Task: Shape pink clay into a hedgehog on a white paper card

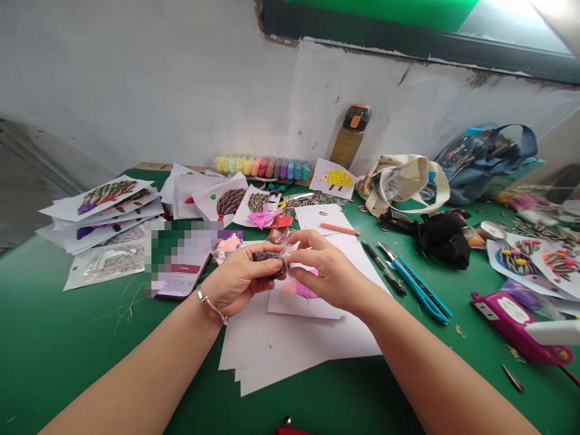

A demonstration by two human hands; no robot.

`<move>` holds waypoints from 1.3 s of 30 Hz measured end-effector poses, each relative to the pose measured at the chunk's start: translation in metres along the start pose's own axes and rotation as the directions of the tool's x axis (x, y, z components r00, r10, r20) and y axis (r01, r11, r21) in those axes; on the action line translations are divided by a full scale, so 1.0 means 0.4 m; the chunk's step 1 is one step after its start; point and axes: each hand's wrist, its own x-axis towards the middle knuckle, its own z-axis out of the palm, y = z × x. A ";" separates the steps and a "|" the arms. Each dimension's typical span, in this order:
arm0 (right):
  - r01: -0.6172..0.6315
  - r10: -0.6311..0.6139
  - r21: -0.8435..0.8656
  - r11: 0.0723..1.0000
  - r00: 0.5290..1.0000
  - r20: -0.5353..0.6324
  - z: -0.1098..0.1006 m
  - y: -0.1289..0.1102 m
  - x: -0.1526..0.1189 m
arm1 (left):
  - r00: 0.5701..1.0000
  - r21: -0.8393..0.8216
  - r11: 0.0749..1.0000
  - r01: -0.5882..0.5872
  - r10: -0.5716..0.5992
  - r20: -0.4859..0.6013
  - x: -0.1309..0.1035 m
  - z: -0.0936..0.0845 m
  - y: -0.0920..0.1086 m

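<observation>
My left hand (242, 275), with a silver bracelet at the wrist, grips a small clear packet of black clay (270, 267) between thumb and fingers. At the packet's right end, my right hand (324, 266) pinches the crinkled plastic. Below both hands lies a small white card (290, 307) with pink and magenta clay (304, 289) on it. Larger white paper sheets (299, 347) are spread underneath. A phone (183, 266) and a bag of pale pink clay (226, 244) sit just left of my left hand.
A pencil (339, 229), a pen (384, 267) and a blue utility knife (414, 281) lie to the right. Stacked hedgehog pictures (102, 205) stand left. Behind are coloured clay packets (263, 168), sunflower seeds (317, 199) and a bottle (350, 139). A magenta glue gun (516, 326) rests far right.
</observation>
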 end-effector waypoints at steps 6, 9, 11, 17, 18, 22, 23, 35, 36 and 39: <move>0.043 -0.043 -0.078 0.996 0.999 -0.002 0.004 -0.007 0.004 | 0.998 0.019 0.999 0.027 -0.029 0.062 0.002 -0.006 -0.007; 0.070 -0.070 -0.085 0.994 0.998 0.006 0.002 -0.004 0.006 | 0.998 0.013 0.999 0.033 -0.033 0.050 0.003 -0.006 -0.008; 0.088 -0.089 -0.074 0.993 0.996 -0.007 0.004 0.000 0.006 | 0.999 0.008 0.999 0.033 -0.033 0.035 0.002 -0.004 -0.006; 0.000 0.007 0.063 0.998 0.993 -0.115 0.017 0.013 0.001 | 1.000 0.043 0.999 -0.014 0.013 0.026 0.002 0.001 0.003; -0.022 0.033 0.087 0.996 0.991 -0.130 0.019 0.014 0.001 | 0.999 0.051 0.998 -0.021 0.020 0.032 0.002 0.001 0.003; -0.108 0.133 0.147 0.983 0.976 -0.173 0.026 0.021 0.002 | 0.999 0.043 0.999 -0.031 0.030 0.021 0.005 0.001 0.001; -0.123 0.150 0.154 0.980 0.972 -0.181 0.028 0.024 0.002 | 0.999 0.036 0.999 -0.032 0.031 0.011 0.006 0.001 0.000; -0.005 0.009 0.022 1.000 0.976 -0.218 0.033 0.044 0.000 | 1.000 -0.005 1.000 -0.011 0.011 -0.020 0.010 0.005 -0.003; 0.015 -0.016 -0.004 1.000 0.975 -0.221 0.032 0.043 0.001 | 1.000 -0.006 1.000 -0.010 0.010 -0.021 0.010 0.006 -0.003; 0.072 -0.092 -0.094 0.993 0.971 -0.222 0.032 0.038 0.005 | 1.000 -0.012 1.000 -0.003 0.003 -0.024 0.010 0.007 -0.003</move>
